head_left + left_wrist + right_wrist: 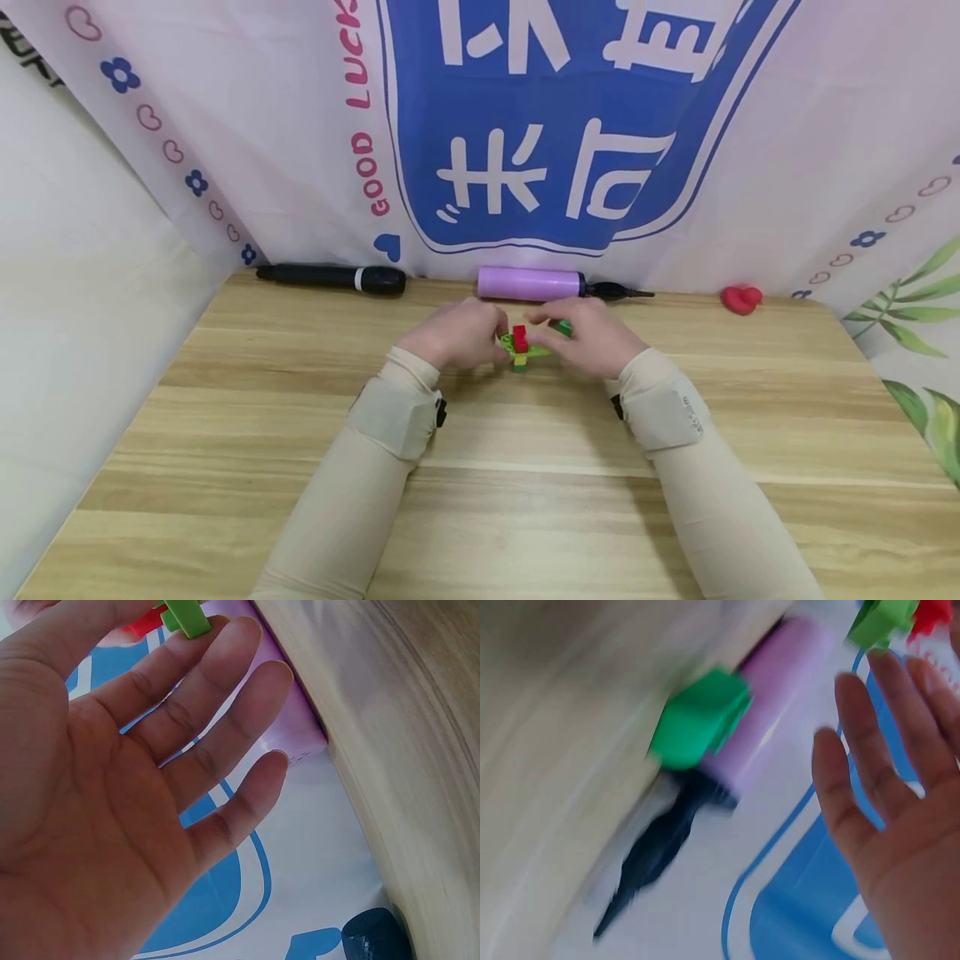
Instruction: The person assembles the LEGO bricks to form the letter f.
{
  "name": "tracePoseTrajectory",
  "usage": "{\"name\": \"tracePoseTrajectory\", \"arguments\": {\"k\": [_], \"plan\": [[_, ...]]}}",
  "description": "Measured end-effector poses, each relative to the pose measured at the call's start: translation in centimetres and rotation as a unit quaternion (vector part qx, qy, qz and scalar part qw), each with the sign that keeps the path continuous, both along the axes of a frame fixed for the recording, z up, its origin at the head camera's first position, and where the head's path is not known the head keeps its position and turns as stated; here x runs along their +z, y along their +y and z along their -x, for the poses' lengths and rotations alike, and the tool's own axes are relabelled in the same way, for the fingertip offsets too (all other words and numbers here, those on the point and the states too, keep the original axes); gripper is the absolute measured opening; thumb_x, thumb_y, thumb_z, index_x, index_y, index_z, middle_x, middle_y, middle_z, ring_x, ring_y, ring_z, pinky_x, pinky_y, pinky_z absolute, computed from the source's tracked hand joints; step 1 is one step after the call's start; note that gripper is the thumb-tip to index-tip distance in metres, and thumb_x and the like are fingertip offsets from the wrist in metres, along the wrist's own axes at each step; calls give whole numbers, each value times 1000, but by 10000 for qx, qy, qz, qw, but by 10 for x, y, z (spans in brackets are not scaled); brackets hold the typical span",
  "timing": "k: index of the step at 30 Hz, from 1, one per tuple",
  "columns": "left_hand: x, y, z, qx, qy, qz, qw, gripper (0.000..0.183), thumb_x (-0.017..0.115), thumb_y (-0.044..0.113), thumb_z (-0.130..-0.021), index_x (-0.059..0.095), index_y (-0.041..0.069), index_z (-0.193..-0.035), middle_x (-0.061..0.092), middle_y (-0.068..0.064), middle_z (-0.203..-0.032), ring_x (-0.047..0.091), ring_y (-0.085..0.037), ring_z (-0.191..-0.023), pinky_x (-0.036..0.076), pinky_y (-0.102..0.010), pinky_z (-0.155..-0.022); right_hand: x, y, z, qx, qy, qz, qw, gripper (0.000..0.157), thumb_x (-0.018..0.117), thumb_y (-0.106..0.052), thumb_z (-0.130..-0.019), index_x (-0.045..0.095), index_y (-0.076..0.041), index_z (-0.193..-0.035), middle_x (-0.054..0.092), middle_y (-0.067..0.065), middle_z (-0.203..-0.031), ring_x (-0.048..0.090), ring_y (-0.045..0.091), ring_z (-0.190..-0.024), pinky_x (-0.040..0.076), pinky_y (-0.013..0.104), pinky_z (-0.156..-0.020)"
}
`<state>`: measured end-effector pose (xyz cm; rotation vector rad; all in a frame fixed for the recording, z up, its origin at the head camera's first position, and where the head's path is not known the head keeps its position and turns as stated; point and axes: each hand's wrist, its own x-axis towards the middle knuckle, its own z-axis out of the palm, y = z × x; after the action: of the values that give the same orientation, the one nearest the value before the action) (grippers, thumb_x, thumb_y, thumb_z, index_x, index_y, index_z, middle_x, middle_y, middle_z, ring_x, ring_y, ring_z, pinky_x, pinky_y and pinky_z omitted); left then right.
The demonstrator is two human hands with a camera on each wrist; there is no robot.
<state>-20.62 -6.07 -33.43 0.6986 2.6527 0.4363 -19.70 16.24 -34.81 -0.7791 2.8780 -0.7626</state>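
Note:
A small build of toy bricks (520, 340) stands upright between the hands, with red on top, a lime-green piece across it, then yellow and green below. My left hand (467, 335) pinches the lime-green piece (187, 616) by its left side with thumb and index finger. In the left wrist view, the other fingers stay nearly straight. From the right, my right hand (594, 340) reaches toward the build, thumb and index finger apart close to the red brick (930, 616). A loose green brick (701, 720) lies behind the right hand, mostly hidden in the head view.
Along the table's back edge lie a black pen-like tool (330, 277), a purple hand pump (531, 284) with a black nozzle, and a red duck-shaped toy (741, 299). A printed cloth (285, 125) hangs behind the wooden table (495, 525).

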Motion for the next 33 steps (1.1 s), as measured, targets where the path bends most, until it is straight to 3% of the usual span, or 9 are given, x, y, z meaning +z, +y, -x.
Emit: {"name": "tracePoseTrajectory", "arguments": {"k": [5,9,13,20,24,29,33], "plan": [[-1,0,-1,72,-10,90,9999,29,81,34,-94,76,15,-116,74,2,-106,66,-19,-89,55,-38,-88,-3,14,6,-579,218,-764,9952,40,63,-31,-108,66,-16,-144,66,12,-146,61,38,-134,48,58,-112],[-1,1,-2,80,22,128,9999,29,81,34,-94,76,15,-115,73,2,-105,65,-19,-89,55,-38,-87,-13,18,9,-703,-251,-1590,9844,53,64,-30,-106,52,-19,-157,49,20,-159,50,45,-144,42,64,-115],[-1,1,-2,80,-11,137,9999,28,80,34,-94,76,15,-114,72,2,-103,65,-20,-88,54,-38,-84,-22,20,11,-709,-391,-1916,9781,55,68,-28,-102,54,-16,-154,53,21,-156,52,46,-142,43,64,-115],[-1,2,-2,88,-25,105,9999,33,80,33,-95,76,15,-121,74,0,-116,66,-19,-93,56,-40,-92,-20,22,13,-588,-246,-1812,9814,38,76,-19,-97,68,-12,-133,67,18,-138,64,39,-126,51,60,-107],[-1,1,-2,71,-16,90,9999,36,79,32,-96,74,15,-127,74,-1,-122,66,-19,-96,56,-42,-96,-16,21,12,-573,-340,-1643,9842,39,76,-15,-96,67,-11,-134,71,15,-131,67,33,-115,53,57,-103],[-2,0,-2,27,-6,65,10000,38,78,31,-97,72,15,-131,74,-1,-124,66,-18,-97,56,-42,-96,-5,20,8,-748,-256,-989,9920,43,77,-18,-97,64,-9,-137,71,14,-128,68,33,-115,54,55,-104],[-2,1,-1,6,14,66,10000,39,78,31,-96,72,15,-131,75,-1,-121,67,-18,-94,57,-42,-95,4,16,5,-530,234,-386,9976,41,77,-19,-98,66,-6,-136,70,13,-127,67,32,-116,54,51,-105]]}}
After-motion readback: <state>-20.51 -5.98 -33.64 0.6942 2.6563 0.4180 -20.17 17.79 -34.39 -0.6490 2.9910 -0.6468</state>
